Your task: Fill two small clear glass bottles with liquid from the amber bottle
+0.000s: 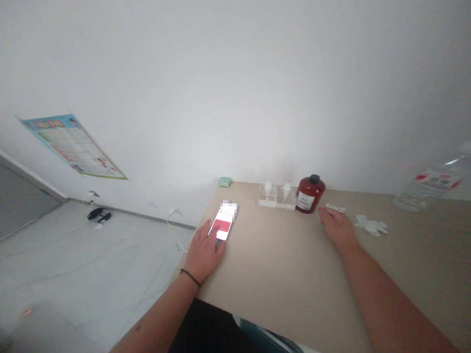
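My left hand (206, 252) lies over the lower left part of a phone (222, 223), its fingers spread and a fingertip on the lit screen. The screen shows a red block, and its top is blurred out. My right hand (336, 225) rests on the table with its fingers curled closed; their inner side is hidden. Just beyond it lies a small white item (335, 208) of unclear kind. A dark red bottle (311, 193) with a black cap stands close by. White crumpled pieces (371, 225), perhaps tissue, lie to the right of that hand.
On the beige table (279, 264), a clear holder (267, 202) with white bulb-shaped items stands left of the bottle. A green box (224, 182) sits at the back corner, a large clear plastic bottle (430, 186) at the right. Behind is a wall; the table's left edge drops to floor.
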`<state>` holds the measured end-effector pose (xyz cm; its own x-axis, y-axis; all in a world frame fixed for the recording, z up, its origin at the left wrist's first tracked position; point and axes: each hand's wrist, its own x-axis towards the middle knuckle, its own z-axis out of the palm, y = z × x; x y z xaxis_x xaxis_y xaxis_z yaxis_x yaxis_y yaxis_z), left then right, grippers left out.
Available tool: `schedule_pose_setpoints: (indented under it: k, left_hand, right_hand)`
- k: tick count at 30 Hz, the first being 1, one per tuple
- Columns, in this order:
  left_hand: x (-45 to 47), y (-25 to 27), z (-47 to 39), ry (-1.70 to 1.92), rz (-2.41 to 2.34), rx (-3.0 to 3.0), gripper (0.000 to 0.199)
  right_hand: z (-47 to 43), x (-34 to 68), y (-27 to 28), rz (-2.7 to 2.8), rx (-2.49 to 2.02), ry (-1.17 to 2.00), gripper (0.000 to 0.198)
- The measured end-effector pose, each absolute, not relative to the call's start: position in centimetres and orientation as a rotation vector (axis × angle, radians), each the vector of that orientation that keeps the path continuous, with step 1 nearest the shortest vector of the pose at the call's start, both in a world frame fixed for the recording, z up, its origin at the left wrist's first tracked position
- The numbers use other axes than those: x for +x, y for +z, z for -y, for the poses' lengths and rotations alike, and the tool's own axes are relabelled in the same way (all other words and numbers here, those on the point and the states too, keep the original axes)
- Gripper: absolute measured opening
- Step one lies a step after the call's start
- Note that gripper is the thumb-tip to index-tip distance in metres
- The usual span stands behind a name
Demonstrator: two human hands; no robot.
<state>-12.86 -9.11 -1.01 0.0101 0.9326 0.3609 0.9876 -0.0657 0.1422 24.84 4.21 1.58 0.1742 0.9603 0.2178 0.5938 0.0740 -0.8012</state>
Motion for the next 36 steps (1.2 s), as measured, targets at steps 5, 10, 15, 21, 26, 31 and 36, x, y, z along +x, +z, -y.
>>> schedule_pose_setpoints:
  k: [5, 10, 15, 21, 26, 31, 36]
  left_hand:
    - [-12.8, -0.93, 9.15, -0.515, 2.032, -2.127, 0.041]
    - [-12.74, -0.78, 9.17, -0.491, 2.04, -2.134, 0.042]
    - [-12.83, -0.92, 9.15, -0.504, 2.024, -2.135, 0.042]
    - [-12.93, -1.09, 9.12, -0.506, 2.024, -2.141, 0.043]
    - [-12.95, -1.09, 9.08, -0.51, 2.03, -2.142, 0.042]
    - [-12.91, -0.98, 9.08, -0.498, 2.037, -2.146, 0.042]
    - [-12.96, -1.13, 9.07, -0.506, 2.022, -2.145, 0.042]
  right_hand:
    - [-4.39, 24.94, 1.34, 1.526, -1.612, 0.557, 0.04]
    - [-4.41, 25.11, 1.09, 1.538, -1.593, 0.56, 0.041]
    - [-4.37, 25.07, 1.11, 1.53, -1.615, 0.563, 0.043]
    - [-4.3, 24.95, 1.38, 1.523, -1.621, 0.552, 0.043]
    - [-4.2, 24.92, 1.5, 1.513, -1.618, 0.561, 0.044]
    - [-4.27, 24.97, 1.32, 1.517, -1.612, 0.571, 0.041]
    - [-4.37, 25.02, 1.12, 1.504, -1.615, 0.57, 0.042]
